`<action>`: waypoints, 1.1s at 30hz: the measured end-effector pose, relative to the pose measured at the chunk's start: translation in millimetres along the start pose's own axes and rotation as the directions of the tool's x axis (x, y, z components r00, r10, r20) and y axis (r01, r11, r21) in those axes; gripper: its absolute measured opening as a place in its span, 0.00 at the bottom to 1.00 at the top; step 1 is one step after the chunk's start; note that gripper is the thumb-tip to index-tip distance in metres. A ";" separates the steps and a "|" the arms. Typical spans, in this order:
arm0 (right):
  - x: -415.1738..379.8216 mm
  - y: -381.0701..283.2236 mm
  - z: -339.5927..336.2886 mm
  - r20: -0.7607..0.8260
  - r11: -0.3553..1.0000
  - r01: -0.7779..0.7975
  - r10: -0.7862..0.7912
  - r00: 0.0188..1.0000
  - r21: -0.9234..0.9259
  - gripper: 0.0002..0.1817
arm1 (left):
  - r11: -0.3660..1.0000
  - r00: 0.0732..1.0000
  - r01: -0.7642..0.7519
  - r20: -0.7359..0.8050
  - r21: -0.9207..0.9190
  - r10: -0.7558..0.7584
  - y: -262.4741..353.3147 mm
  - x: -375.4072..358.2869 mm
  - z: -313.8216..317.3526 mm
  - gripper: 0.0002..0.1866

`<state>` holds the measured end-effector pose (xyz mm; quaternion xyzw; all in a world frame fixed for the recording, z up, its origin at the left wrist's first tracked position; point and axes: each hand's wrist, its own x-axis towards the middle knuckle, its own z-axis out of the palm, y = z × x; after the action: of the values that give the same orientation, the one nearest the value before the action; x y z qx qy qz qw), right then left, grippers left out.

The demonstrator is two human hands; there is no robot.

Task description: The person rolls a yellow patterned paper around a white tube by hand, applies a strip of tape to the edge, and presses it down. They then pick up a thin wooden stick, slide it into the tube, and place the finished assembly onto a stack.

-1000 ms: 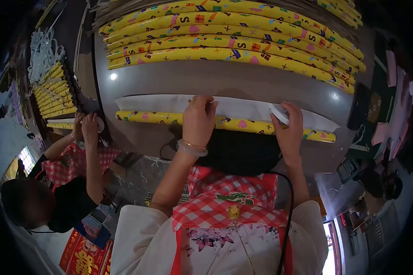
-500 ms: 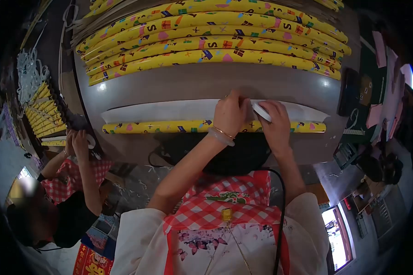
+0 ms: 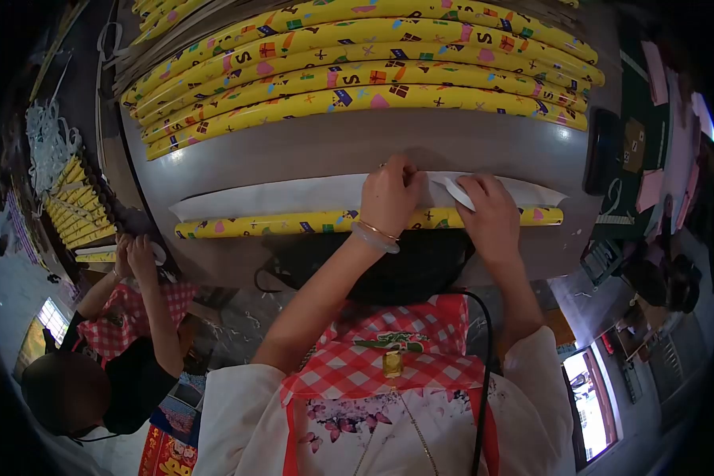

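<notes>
Item: yellow patterned roll (image 3: 293,224), part-wrapped, at the near edge of the grey worktop (image 3: 357,147).

My left hand (image 3: 390,198) presses flat on the white paper flap (image 3: 293,194) to keep it taut against the roll; my right hand (image 3: 492,214) is closed on a small white tape piece (image 3: 458,193) at the seam. Finished glossy rolls (image 3: 357,71) lie stacked behind. A co-worker's hands (image 3: 135,254) work to my left.

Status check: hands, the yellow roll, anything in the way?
Left hand pressing the white paper flap. Right hand holds tape roll over yellow roll. Nothing blocking.
</notes>
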<state>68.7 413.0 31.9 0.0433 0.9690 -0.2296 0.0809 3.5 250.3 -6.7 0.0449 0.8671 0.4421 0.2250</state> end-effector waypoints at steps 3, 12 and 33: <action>0.0 0.9 -2.5 0.008 0.999 0.007 -0.007 1.000 -0.045 0.21 | 1.000 1.000 0.006 -0.002 -0.004 -0.006 1.4 -0.4 0.8 0.10; 3.0 7.2 3.0 -0.017 0.977 -0.011 0.015 1.000 0.212 0.22 | 0.999 1.000 0.010 -0.025 0.050 -0.009 6.4 0.0 4.2 0.11; 15.6 2.2 -17.6 0.153 0.985 0.150 -0.136 0.979 -0.084 0.22 | 0.996 0.997 0.065 -0.056 0.069 -0.061 4.3 -4.5 10.8 0.08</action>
<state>51.2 423.7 43.7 -0.0476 0.9708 -0.1908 0.1371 11.7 259.7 -7.2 0.0135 0.8888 0.4050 0.2139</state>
